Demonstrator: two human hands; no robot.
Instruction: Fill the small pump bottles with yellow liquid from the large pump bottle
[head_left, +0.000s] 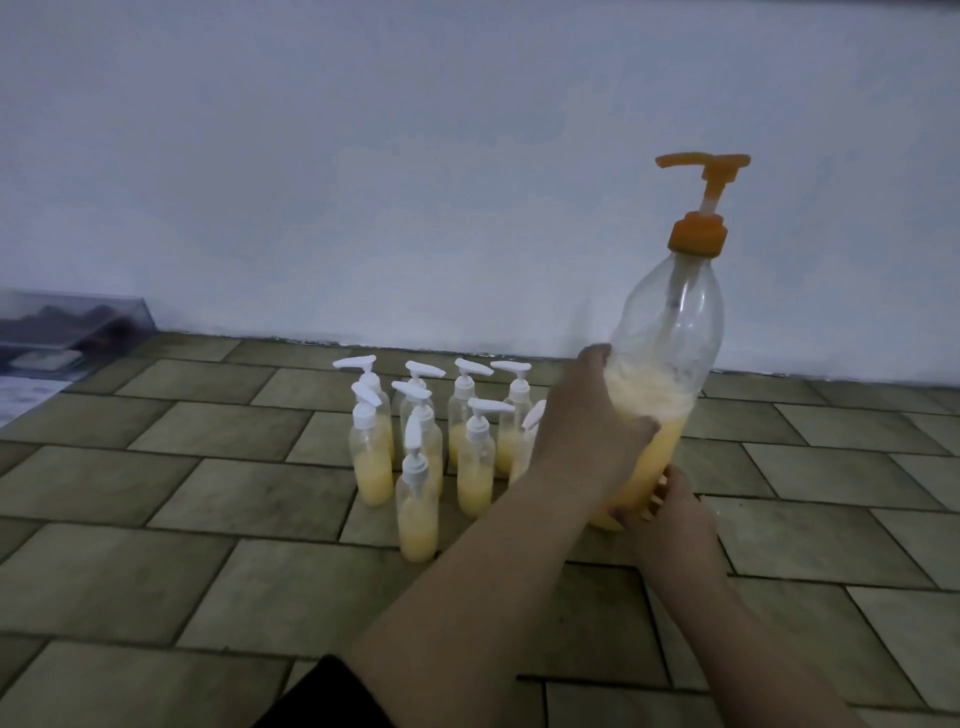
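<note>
The large clear pump bottle (670, 332) with an orange pump head stands slightly tilted on the tiled floor at right, roughly a third full of yellow liquid. My left hand (587, 426) grips its middle from the left side. My right hand (670, 514) holds its base, fingers curled round the bottom. Several small clear pump bottles (415, 499) with white pump heads stand clustered just left of my left hand, each partly filled with yellow liquid. One small bottle is mostly hidden behind my left wrist.
A pale wall (415, 156) runs behind the bottles, close to them. A transparent box (67, 322) with dark items sits at far left by the wall. Brown-green floor tiles (182, 571) spread across the foreground.
</note>
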